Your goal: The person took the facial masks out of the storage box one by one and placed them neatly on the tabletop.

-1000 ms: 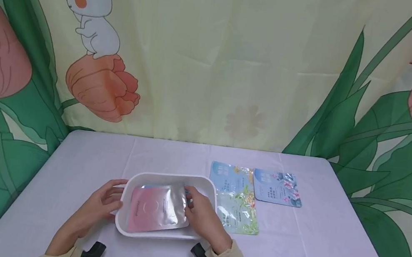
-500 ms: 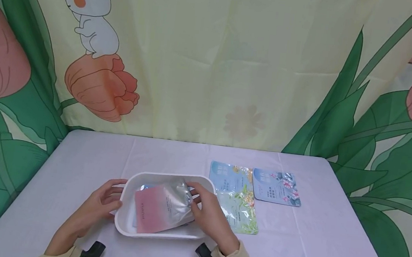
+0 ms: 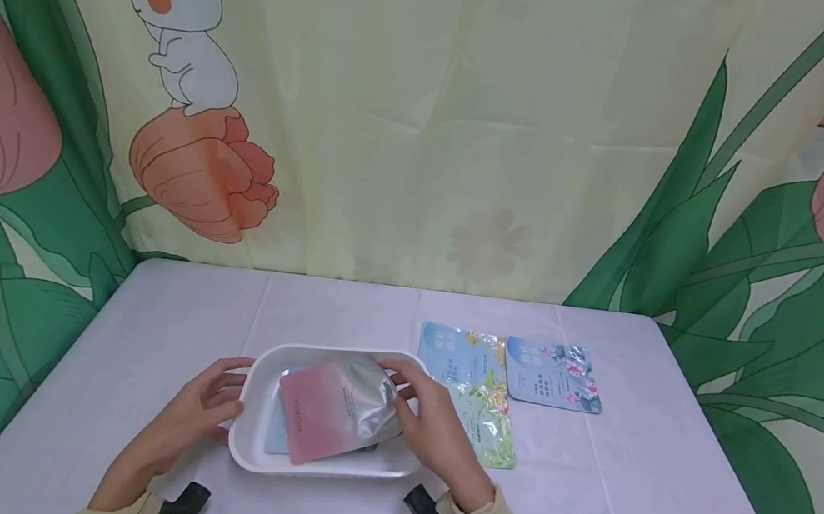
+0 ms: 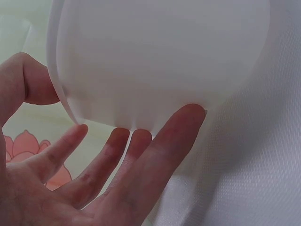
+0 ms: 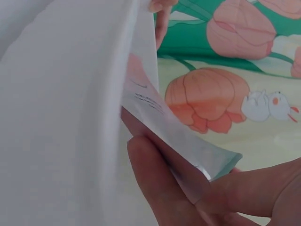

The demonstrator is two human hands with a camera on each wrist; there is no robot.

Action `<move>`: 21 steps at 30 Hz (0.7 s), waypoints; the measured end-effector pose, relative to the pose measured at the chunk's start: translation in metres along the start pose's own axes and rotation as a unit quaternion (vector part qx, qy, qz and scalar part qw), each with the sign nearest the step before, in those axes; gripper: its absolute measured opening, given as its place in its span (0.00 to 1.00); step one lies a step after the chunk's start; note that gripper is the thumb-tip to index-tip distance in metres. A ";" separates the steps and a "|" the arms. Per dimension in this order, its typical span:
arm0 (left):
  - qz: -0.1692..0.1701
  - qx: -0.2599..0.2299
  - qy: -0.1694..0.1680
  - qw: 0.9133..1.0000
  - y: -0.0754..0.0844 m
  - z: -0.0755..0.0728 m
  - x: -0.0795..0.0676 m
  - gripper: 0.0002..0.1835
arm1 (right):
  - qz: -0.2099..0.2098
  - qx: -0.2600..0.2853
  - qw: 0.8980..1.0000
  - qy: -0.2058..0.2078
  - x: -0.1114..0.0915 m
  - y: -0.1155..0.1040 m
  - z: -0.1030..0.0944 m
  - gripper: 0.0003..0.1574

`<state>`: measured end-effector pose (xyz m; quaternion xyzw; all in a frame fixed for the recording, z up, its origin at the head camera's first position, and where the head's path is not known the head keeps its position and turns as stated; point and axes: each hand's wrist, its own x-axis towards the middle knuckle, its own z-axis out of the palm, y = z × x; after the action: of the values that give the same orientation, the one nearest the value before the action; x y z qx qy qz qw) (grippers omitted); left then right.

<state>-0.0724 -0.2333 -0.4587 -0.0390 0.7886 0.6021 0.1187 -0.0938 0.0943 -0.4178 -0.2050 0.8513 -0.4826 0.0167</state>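
A pink and silver foil sachet (image 3: 336,408) lies tilted in the white plastic tray (image 3: 252,450). My right hand (image 3: 432,422) pinches its silver right end between thumb and fingers; in the right wrist view that end of the sachet (image 5: 188,139) is raised and bent above the tray rim. Beneath it, part of a light blue sachet (image 3: 276,435) shows on the tray floor, mostly covered. At the tray's left end, my left hand (image 3: 196,410) has its fingertips against the outer wall. Seen from the left wrist, its fingers are spread along that wall (image 4: 155,61).
Right of the tray, a light blue sachet (image 3: 447,353) and a green leaf-patterned one (image 3: 487,432) lie flat on the white cloth. Beside them is a blue sachet with pink flowers (image 3: 553,377). A printed curtain (image 3: 392,163) hangs behind the table (image 3: 181,300).
My right hand has moved right, pulling and lifting the pink and silver sachet's right end. The sachet has slid right and turned, uncovering more of the blue one beneath. My left hand stays put.
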 end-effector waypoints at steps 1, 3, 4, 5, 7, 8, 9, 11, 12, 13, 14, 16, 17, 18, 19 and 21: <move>0.000 0.001 0.001 1.000 0.000 0.000 0.000 0.35 | -0.001 0.003 1.000 0.000 0.000 0.000 -0.001 0.32; -0.001 0.003 0.002 1.000 0.000 0.000 0.000 0.35 | -0.002 0.011 1.000 0.001 0.000 0.001 -0.004 0.32; -0.002 0.004 0.003 1.000 0.001 0.000 -0.001 0.35 | -0.001 0.014 1.000 0.002 0.000 0.001 -0.005 0.33; -0.003 0.005 0.003 1.000 0.001 0.000 -0.001 0.35 | 0.000 0.016 1.000 0.003 -0.001 0.002 -0.007 0.33; -0.004 0.005 0.003 1.000 0.001 0.000 -0.001 0.35 | 0.005 0.017 1.000 0.007 -0.001 0.002 -0.010 0.33; -0.006 0.005 0.003 1.000 0.001 0.001 0.000 0.35 | 0.007 0.017 1.000 0.009 0.000 0.002 -0.012 0.32; -0.007 0.006 0.003 1.000 0.001 0.001 0.000 0.35 | 0.010 0.016 1.000 0.010 0.000 0.002 -0.013 0.32; -0.009 0.007 0.003 1.000 0.001 0.001 0.000 0.35 | 0.015 0.015 1.000 0.011 0.000 0.002 -0.016 0.32; -0.010 0.008 0.003 1.000 0.002 0.001 0.000 0.35 | 0.017 0.014 1.000 0.013 0.000 0.002 -0.017 0.31; -0.011 0.009 0.004 1.000 0.002 0.001 0.000 0.35 | 0.020 0.015 1.000 0.013 0.000 0.002 -0.019 0.31; -0.012 0.009 0.004 1.000 0.002 0.001 0.000 0.35 | 0.023 0.014 1.000 0.014 0.000 0.001 -0.020 0.31; -0.013 0.009 0.003 1.000 0.002 0.001 0.001 0.35 | 0.030 0.014 0.999 0.016 0.000 0.001 -0.022 0.31; -0.014 0.009 0.003 1.000 0.002 0.001 0.001 0.35 | 0.033 0.014 0.999 0.018 -0.001 0.000 -0.023 0.31; -0.015 0.008 0.003 1.000 0.001 0.001 0.001 0.35 | 0.035 0.012 0.999 0.020 -0.001 0.000 -0.025 0.31; -0.016 0.008 0.002 1.000 0.001 0.000 0.001 0.35 | 0.038 0.011 0.999 0.021 -0.001 0.000 -0.026 0.32; -0.017 0.007 0.002 1.000 0.000 0.000 0.001 0.35 | 0.042 0.008 0.999 0.025 -0.002 0.000 -0.028 0.32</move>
<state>-0.0731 -0.2328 -0.4585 -0.0528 0.7920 0.5946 0.1278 -0.0986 0.1177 -0.4028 -0.1565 0.8555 -0.4933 0.0172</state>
